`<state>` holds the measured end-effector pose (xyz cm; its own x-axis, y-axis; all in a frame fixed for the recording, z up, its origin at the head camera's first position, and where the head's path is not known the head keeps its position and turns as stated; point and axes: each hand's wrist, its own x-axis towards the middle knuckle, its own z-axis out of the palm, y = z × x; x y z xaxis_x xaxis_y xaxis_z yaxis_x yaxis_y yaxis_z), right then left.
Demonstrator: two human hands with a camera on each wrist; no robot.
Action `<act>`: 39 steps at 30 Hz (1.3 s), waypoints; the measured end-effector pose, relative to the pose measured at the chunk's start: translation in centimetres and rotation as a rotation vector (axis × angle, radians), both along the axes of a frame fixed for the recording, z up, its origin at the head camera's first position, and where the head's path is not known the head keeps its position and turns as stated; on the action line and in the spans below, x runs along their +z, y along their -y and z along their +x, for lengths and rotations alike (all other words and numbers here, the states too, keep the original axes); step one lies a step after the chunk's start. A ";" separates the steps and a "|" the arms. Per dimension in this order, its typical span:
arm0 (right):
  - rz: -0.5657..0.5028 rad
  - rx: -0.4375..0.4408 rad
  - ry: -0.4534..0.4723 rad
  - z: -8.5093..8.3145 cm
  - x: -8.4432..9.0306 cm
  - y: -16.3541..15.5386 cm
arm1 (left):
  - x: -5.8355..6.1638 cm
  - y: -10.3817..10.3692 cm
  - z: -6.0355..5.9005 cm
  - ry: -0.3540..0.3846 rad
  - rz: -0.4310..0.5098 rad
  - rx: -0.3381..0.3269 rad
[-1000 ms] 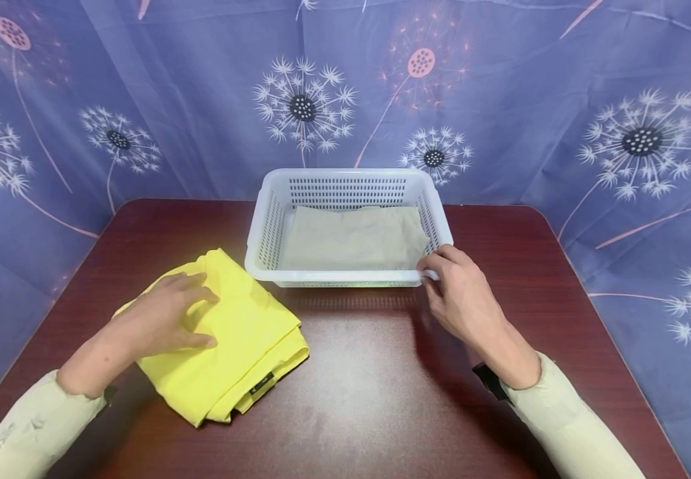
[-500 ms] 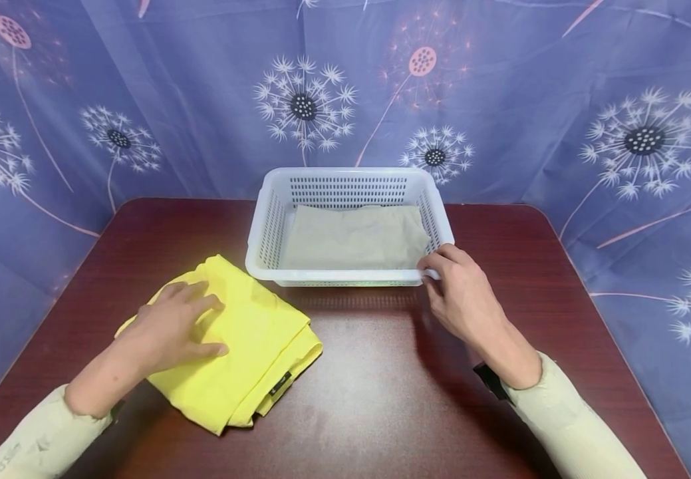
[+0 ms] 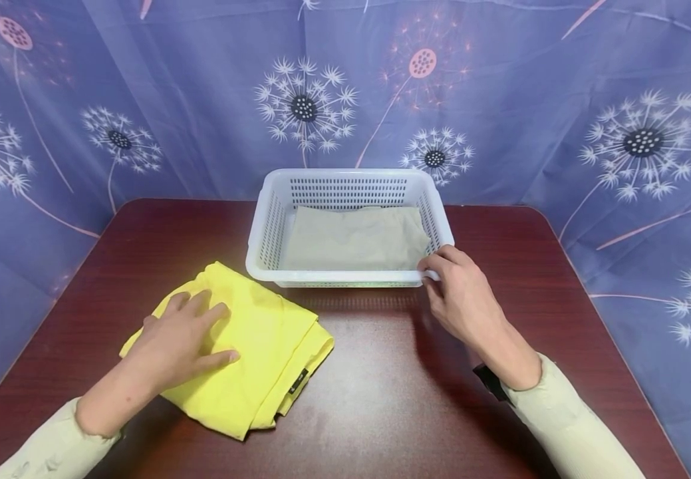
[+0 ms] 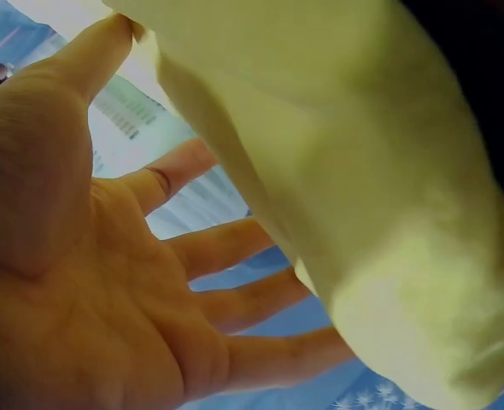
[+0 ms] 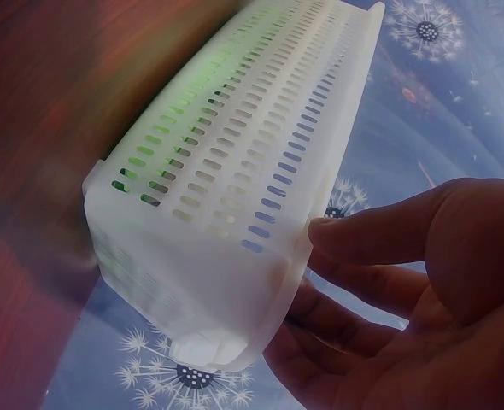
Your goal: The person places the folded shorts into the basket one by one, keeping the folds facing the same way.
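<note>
Lying flat under the left hand [image 3: 180,336], yellow cloth [image 3: 261,346]

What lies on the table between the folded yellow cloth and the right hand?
Only bare tabletop between the yellow cloth and right hand, in the head view.

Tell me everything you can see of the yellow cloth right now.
The yellow cloth is a soft fabric folded into a layered, roughly rectangular bundle, lying flat on the dark red table, in front and left of the white basket and apart from it. A small dark tag shows at its near right edge. The left hand rests flat on it, fingers spread.
</note>
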<state>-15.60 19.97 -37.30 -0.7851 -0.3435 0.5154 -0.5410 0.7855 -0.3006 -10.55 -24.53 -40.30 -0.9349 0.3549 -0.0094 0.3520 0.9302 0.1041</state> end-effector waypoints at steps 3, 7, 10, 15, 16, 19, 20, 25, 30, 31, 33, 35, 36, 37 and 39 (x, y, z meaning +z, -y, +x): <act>-0.002 -0.001 0.002 0.0 0.0 0.0 | 0.1 -0.6 0.2 -0.009 -0.009 0.004; -0.005 0.001 -0.003 0.0 0.0 0.0 | 0.1 -1.3 0.6 -0.039 -0.032 0.001; -0.004 0.003 -0.006 0.0 0.0 0.0 | 0.0 -1.9 0.9 -0.065 -0.048 0.001; -0.004 0.001 0.003 -0.1 0.1 0.0 | -0.3 -2.7 1.4 -0.090 -0.069 0.003; -0.003 0.000 0.006 -0.1 0.1 0.0 | -0.4 -2.9 1.5 -0.096 -0.073 0.001; -0.001 -0.004 0.013 -0.1 0.1 0.0 | -0.5 -3.3 1.7 -0.119 -0.077 -0.009; -0.001 -0.006 0.015 -0.1 0.1 0.0 | -0.6 -3.4 1.8 -0.127 -0.076 -0.013; 0.001 -0.011 0.023 0.0 0.0 0.0 | -0.7 -4.2 2.1 -0.152 -0.071 -0.028; 0.000 -0.017 0.033 0.0 0.0 0.1 | -0.7 -4.9 2.4 -0.155 -0.082 -0.027; 0.000 -0.018 0.034 0.0 0.0 0.1 | -0.7 -5.1 2.4 -0.154 -0.086 -0.028; 0.000 -0.020 0.034 0.1 0.0 0.1 | -0.7 -5.5 2.6 -0.156 -0.094 -0.031; 0.000 -0.021 0.033 0.1 0.0 0.1 | -0.7 -5.9 2.6 -0.161 -0.101 -0.037; 0.000 -0.021 0.033 0.1 0.0 0.1 | -0.7 -6.1 2.7 -0.167 -0.105 -0.041; 0.001 -0.022 0.033 0.1 0.0 0.1 | -0.8 -6.3 2.7 -0.173 -0.109 -0.044; 0.002 -0.023 0.036 0.1 0.0 0.1 | -0.9 -6.6 2.7 -0.192 -0.121 -0.055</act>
<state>-15.54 19.92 -37.30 -0.8107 -0.3261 0.4862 -0.5117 0.7982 -0.3179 -7.81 -17.88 -41.16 -0.9030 0.4122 0.1211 0.4050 0.9108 -0.0803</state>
